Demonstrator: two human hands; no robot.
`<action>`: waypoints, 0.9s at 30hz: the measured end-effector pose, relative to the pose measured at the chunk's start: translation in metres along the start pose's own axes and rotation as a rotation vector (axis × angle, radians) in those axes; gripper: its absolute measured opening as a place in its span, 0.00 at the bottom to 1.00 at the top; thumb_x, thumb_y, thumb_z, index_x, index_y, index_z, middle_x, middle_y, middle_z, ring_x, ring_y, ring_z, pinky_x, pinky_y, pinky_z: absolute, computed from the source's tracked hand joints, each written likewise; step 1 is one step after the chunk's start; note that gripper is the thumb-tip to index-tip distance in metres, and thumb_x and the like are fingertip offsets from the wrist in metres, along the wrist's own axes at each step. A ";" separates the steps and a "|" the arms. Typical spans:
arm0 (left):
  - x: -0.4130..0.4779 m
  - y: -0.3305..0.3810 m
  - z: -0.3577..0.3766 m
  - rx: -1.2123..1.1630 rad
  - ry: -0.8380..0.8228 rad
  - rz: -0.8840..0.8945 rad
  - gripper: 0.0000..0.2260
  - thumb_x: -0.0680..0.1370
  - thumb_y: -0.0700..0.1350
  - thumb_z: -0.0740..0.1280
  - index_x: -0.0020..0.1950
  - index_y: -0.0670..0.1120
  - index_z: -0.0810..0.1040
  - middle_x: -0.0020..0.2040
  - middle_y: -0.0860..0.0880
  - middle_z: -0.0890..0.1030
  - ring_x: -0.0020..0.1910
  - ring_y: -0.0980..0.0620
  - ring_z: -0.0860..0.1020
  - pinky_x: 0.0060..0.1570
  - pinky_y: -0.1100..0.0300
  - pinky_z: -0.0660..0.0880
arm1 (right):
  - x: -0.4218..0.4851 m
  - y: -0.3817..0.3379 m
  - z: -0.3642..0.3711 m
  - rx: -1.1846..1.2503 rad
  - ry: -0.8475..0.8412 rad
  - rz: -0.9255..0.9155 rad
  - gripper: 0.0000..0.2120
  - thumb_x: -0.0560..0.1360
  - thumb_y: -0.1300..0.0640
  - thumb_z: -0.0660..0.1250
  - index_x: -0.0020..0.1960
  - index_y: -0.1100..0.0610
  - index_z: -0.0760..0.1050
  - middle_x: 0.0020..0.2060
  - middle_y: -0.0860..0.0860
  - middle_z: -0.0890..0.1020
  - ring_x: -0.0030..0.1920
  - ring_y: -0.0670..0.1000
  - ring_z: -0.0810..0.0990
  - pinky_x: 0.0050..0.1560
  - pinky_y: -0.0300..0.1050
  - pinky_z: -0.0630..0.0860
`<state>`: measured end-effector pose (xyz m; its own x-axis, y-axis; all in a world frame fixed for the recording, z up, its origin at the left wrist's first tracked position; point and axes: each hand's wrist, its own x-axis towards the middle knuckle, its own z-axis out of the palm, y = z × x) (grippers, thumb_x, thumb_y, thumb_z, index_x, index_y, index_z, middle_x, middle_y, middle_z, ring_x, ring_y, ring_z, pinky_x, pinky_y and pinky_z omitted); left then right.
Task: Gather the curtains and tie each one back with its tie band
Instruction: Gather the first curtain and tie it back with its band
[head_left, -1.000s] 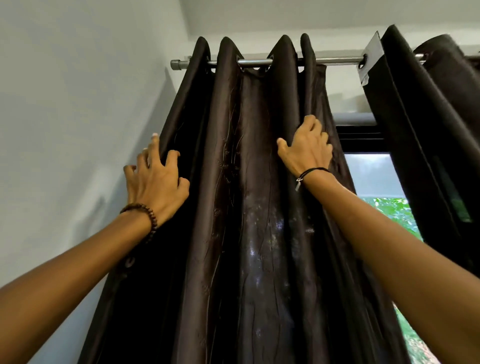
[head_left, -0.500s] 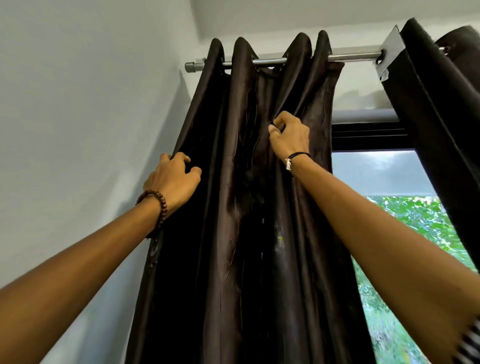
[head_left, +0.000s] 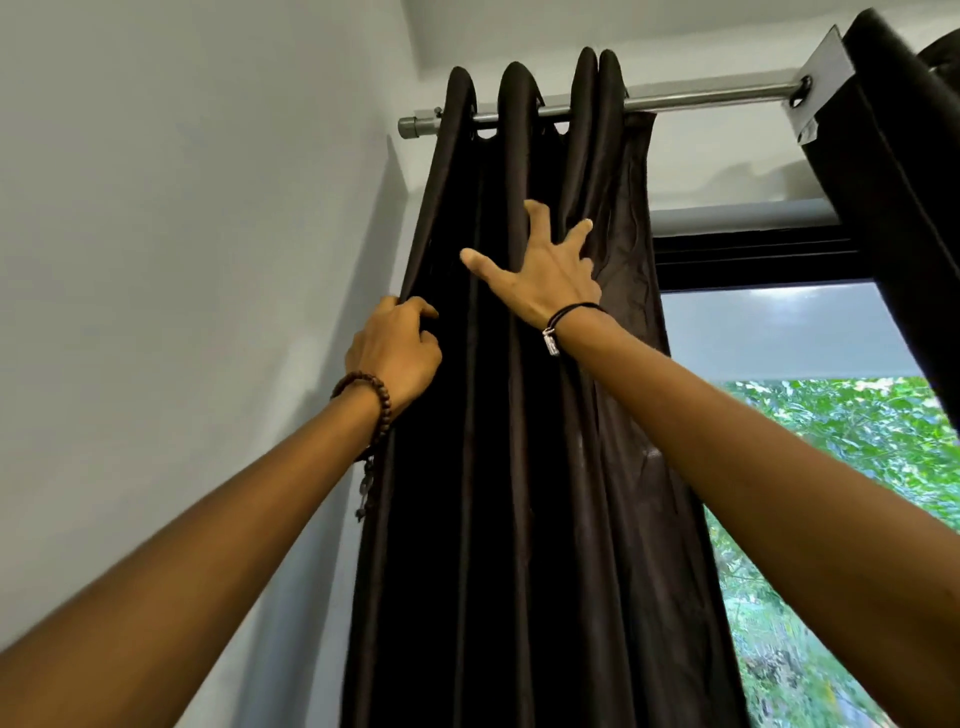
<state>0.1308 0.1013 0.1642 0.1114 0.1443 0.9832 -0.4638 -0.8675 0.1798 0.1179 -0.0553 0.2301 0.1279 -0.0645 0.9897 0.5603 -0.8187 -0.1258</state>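
Left hand (head_left: 395, 349): fingers curled, pinching an outer fold next to the wall (head_left: 156, 260).
Right hand (head_left: 545, 273): fingers spread, flat against the middle folds.
Curtain (head_left: 519, 493): dark, bunched at the wall end of the rod (head_left: 717, 97), beside the window (head_left: 779, 338).

Brushed metal for the rod (head_left: 717, 96), dull silver with a soft sheen. Hung from it, the dark brown cloth of the curtain (head_left: 519, 467) — satiny, faintly glossy along the folds, finely creased at its right edge. At the rod's right end, a second curtain (head_left: 893, 171) of matt black cloth. Left of the rod, a smooth matt painted wall (head_left: 182, 208). Well below the rod, a bead bracelet (head_left: 383, 402) — brown, wood-like, dull.
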 end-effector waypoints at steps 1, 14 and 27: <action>0.000 0.000 -0.001 -0.006 -0.003 0.019 0.14 0.82 0.42 0.60 0.67 0.48 0.75 0.66 0.46 0.72 0.47 0.44 0.76 0.42 0.55 0.71 | 0.001 -0.001 0.003 -0.036 -0.004 0.047 0.46 0.73 0.33 0.68 0.80 0.52 0.50 0.79 0.67 0.44 0.73 0.72 0.62 0.67 0.70 0.68; 0.009 -0.030 -0.015 -0.048 -0.053 0.082 0.21 0.80 0.38 0.64 0.73 0.46 0.70 0.71 0.47 0.72 0.64 0.44 0.75 0.56 0.56 0.73 | 0.029 -0.040 0.044 0.385 0.004 -0.091 0.32 0.75 0.70 0.59 0.78 0.55 0.61 0.67 0.63 0.72 0.66 0.62 0.72 0.62 0.42 0.71; 0.001 -0.045 -0.007 -0.067 -0.119 0.060 0.24 0.79 0.39 0.64 0.75 0.52 0.67 0.69 0.48 0.74 0.44 0.49 0.79 0.42 0.54 0.78 | 0.008 -0.021 0.064 0.072 0.117 -0.082 0.40 0.76 0.43 0.69 0.81 0.50 0.52 0.81 0.54 0.49 0.78 0.62 0.55 0.73 0.68 0.57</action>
<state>0.1462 0.1438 0.1571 0.1832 0.0322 0.9826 -0.5304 -0.8383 0.1263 0.1593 -0.0016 0.2358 -0.0142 -0.0682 0.9976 0.6231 -0.7809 -0.0445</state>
